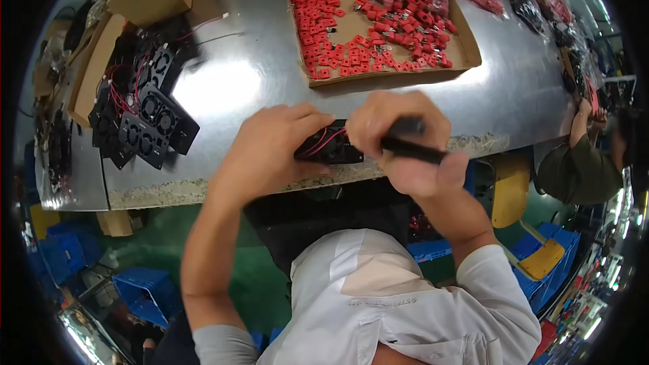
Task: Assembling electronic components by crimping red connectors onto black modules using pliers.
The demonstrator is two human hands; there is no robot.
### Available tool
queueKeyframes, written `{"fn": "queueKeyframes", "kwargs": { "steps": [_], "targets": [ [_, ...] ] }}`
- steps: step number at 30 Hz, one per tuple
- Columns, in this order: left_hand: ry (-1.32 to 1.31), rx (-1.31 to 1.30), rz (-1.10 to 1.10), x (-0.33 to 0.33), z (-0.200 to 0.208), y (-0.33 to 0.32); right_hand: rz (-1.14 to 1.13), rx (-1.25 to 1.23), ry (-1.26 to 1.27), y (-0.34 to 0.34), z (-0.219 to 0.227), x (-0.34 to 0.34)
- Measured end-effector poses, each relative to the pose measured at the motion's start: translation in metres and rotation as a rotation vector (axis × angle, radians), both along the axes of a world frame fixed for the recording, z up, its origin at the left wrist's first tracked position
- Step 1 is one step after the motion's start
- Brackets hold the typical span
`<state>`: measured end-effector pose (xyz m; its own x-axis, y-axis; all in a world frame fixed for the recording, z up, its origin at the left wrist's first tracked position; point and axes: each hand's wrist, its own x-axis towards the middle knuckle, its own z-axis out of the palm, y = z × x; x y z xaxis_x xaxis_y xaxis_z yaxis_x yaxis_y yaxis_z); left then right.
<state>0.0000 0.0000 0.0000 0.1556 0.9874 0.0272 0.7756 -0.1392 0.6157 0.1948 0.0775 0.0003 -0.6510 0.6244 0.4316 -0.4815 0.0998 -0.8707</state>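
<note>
Shining, the metal table (253, 40) bears a brown box (399, 77). At the near edge, the left hand (274, 136) and right hand (377, 120) curl: the left holds a black part (343, 153) with red wires (330, 140), the right grips a blurry black tool (417, 151). The box has little red pieces (433, 35).

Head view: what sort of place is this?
Probably an electronics assembly workshop: a metal-topped bench, a cardboard tray full of small red parts, and a pile of black fan units.

Right grip (409, 172) and black tool (418, 151) look blurred — the wired part (346, 151) partly covered.
</note>
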Motion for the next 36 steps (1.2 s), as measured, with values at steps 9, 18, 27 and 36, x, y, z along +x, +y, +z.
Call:
{"fn": "queueKeyframes", "kwargs": {
  "steps": [9, 18, 27, 36],
  "targets": [
    [-0.114, -0.008, -0.614, -0.044, -0.001, 0.066, 0.394, 0.259, 0.046, 0.033, 0.01, -0.021],
    [0.004, 0.094, -0.375, -0.031, 0.005, 0.033, 0.102, -0.19, 0.267, 0.004, 0.012, 0.005],
    [0.069, 0.034, -0.126, -0.011, 0.009, 0.001, -0.03, -0.244, 0.416, -0.045, -0.013, 0.038],
    [0.052, 0.093, 0.03, 0.009, 0.002, -0.018, 0.01, -0.231, 0.188, 0.008, 0.007, 0.03]
  ]
}}
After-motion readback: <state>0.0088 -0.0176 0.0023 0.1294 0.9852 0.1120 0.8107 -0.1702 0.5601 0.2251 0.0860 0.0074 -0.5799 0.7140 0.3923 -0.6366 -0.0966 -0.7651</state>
